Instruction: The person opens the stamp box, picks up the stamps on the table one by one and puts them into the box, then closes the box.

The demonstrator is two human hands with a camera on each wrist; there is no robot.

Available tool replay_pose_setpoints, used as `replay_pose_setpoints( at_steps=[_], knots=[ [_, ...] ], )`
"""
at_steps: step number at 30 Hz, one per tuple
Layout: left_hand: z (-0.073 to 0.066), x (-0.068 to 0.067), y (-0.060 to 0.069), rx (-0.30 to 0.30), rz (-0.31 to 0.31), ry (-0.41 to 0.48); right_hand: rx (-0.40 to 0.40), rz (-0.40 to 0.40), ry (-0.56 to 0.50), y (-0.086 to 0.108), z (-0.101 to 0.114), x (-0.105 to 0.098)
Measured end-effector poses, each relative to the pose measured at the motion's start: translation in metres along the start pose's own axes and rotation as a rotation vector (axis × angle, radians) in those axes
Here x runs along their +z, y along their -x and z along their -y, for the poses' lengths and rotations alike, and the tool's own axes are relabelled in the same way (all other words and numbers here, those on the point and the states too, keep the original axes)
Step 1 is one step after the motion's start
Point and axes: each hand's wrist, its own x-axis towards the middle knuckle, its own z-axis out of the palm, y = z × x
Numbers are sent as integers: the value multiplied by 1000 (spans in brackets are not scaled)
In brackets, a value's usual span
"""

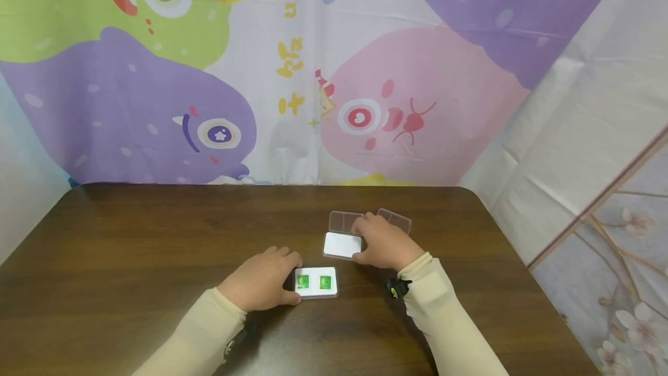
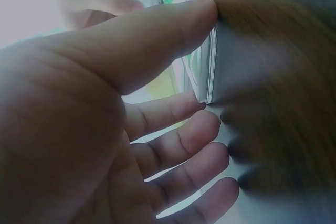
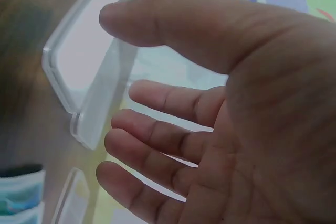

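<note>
In the head view, a shallow clear plastic case (image 1: 316, 294) with a white insert and two green square pictures lies on the table. My left hand (image 1: 263, 278) holds its left end, thumb at the near edge and index finger at the far corner. The left wrist view shows the thumb and index finger on the case (image 2: 206, 72), the other fingers spread below. Slightly farther back lies a second case (image 1: 341, 245) with a plain white insert. My right hand (image 1: 387, 241) is at its right end, thumb close to the white surface; whether it touches is unclear. Its fingers are loosely bent, holding nothing.
Two clear, see-through plastic pieces, a left one (image 1: 336, 221) and a right one (image 1: 400, 223), lie behind the white case, partly hidden by my right hand. A cartoon-printed cloth (image 1: 292, 149) hangs along the back edge of the brown wooden table (image 1: 156, 231).
</note>
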Motion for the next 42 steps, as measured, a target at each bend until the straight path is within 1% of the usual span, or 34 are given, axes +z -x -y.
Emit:
replay_pose_setpoints(
  at_steps=[5,11,23,27,31,35,37,42],
  knots=[
    [0,-1,1,-3,-3,11,25,17,2,-3,2,9],
    [0,-1,0,-1,-3,15,47,19,2,-3,3,12],
    [0,-1,0,11,-6,14,28,21,14,-6,1,16],
    [0,-1,0,16,2,5,17,18,26,-6,0,17],
    [1,-1,0,-4,9,9,16,17,35,-7,0,18],
    [0,-1,-1,-24,1,20,14,20,42,-8,-1,18],
    [-1,0,-3,-16,-6,17,5,24,52,-9,-1,19],
    [-6,3,-8,27,-21,-2,2,37,45,-10,-3,20]
  ],
)
